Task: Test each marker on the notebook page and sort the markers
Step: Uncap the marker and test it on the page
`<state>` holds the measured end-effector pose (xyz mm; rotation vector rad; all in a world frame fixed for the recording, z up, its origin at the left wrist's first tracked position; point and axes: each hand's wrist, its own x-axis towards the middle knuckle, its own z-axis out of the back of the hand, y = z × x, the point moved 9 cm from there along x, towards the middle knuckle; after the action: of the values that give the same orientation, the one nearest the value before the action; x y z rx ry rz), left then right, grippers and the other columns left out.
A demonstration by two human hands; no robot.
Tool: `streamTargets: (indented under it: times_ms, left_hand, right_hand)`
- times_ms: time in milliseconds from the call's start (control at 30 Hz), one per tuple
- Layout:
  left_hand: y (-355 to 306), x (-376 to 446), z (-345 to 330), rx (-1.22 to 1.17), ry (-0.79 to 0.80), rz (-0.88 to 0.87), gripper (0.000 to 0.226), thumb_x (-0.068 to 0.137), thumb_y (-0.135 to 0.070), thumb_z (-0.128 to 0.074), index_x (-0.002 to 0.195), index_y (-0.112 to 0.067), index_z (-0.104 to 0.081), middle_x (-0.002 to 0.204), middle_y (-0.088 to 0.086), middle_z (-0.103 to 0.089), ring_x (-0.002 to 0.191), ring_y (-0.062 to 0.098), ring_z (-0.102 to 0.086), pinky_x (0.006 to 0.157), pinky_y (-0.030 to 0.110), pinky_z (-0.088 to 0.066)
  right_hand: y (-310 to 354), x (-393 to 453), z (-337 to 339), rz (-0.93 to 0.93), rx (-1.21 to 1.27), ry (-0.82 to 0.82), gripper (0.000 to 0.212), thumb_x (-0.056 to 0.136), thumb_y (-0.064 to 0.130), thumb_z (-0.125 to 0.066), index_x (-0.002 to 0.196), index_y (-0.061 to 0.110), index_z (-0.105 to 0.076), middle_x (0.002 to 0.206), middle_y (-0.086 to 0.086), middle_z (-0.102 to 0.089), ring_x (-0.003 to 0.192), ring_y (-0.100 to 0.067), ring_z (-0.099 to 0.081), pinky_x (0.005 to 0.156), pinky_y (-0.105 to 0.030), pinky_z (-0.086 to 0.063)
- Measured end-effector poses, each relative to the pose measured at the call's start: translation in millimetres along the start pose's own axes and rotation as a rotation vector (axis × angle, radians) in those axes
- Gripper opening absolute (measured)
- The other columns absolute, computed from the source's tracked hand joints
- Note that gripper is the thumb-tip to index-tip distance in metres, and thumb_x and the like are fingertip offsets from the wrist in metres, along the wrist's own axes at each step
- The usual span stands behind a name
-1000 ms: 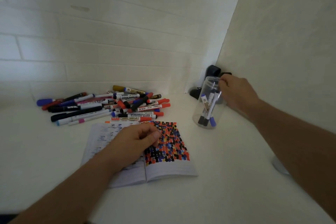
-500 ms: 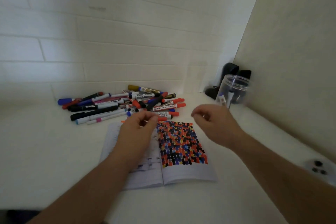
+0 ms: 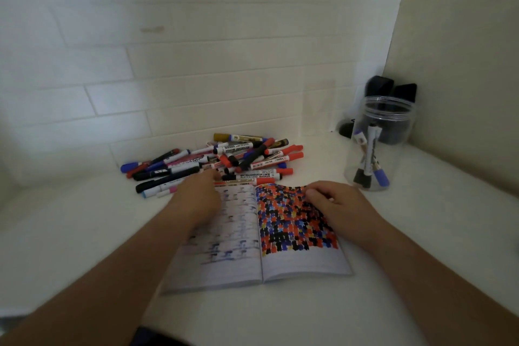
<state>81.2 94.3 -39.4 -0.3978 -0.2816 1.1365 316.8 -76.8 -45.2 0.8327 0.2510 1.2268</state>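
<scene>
Right hand [image 3: 341,206] has come back from the jar [image 3: 379,146] and now rests on the notebook [image 3: 303,264]'s right page, fingers loosely curled, holding nothing. Left hand [image 3: 198,195] has moved up to the near edge of the marker pile [image 3: 222,161], fingertips touching it; grip unclear, blurred. Notebook lies open on the white counter [image 3: 84,233], pile just behind it. Jar stands upright right of the pile, several markers inside.
</scene>
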Motion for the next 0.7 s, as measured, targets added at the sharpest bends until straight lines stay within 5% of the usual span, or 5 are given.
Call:
streamTargets:
  times_ms: [133, 367, 600, 700]
  left_hand:
    - [-3.2, 8.6, 7.9, 0.137, 0.010, -0.102, 0.027, 0.101, -0.019, -0.059, 0.126, -0.029, -0.057, 0.122, 0.000, -0.065, 0.102, 0.014, -0.060, 0.093, 0.033, -0.053]
    - [-16.2, 3.7, 32.7, 0.330, -0.163, -0.324, 0.025, 0.100, -0.015, -0.060, 0.120, -0.029, -0.060, 0.104, -0.003, -0.068, 0.091, 0.012, -0.059, 0.082, 0.031, -0.053]
    - [-37.3, -13.4, 42.6, 0.131, -0.145, -0.417, 0.032, 0.105, -0.012, -0.051, 0.128, -0.029, -0.065, 0.109, -0.007, -0.055, 0.099, 0.013, -0.055, 0.082, 0.026, -0.039]
    - [-70.9, -36.6, 22.5, -0.032, -0.058, -0.503, 0.030, 0.106, -0.017, -0.049, 0.124, -0.038, -0.062, 0.105, -0.014, -0.058, 0.090, 0.002, -0.059, 0.080, 0.020, -0.047]
  right_hand:
    - [0.3, -0.2, -0.4, -0.008, 0.023, 0.011, 0.025, 0.105, 0.048, -0.050, 0.110, 0.037, -0.072, 0.100, 0.026, -0.069, 0.094, 0.010, -0.060, 0.081, -0.017, -0.045]
    - [0.2, 0.1, -1.0, -0.002, 0.028, 0.031, 0.030, 0.105, 0.048, -0.049, 0.115, 0.032, -0.072, 0.104, 0.021, -0.071, 0.097, 0.005, -0.062, 0.087, -0.023, -0.049]
    - [13.9, -2.2, 8.0, 0.020, 0.023, -0.023, 0.020, 0.104, 0.041, -0.055, 0.114, 0.035, -0.071, 0.101, 0.021, -0.069, 0.093, 0.005, -0.061, 0.081, -0.018, -0.046]
    - [34.8, -7.5, 22.3, 0.079, 0.139, -0.134, 0.011, 0.100, 0.044, -0.061, 0.107, 0.052, -0.064, 0.092, 0.016, -0.068, 0.085, 0.001, -0.062, 0.075, -0.017, -0.051]
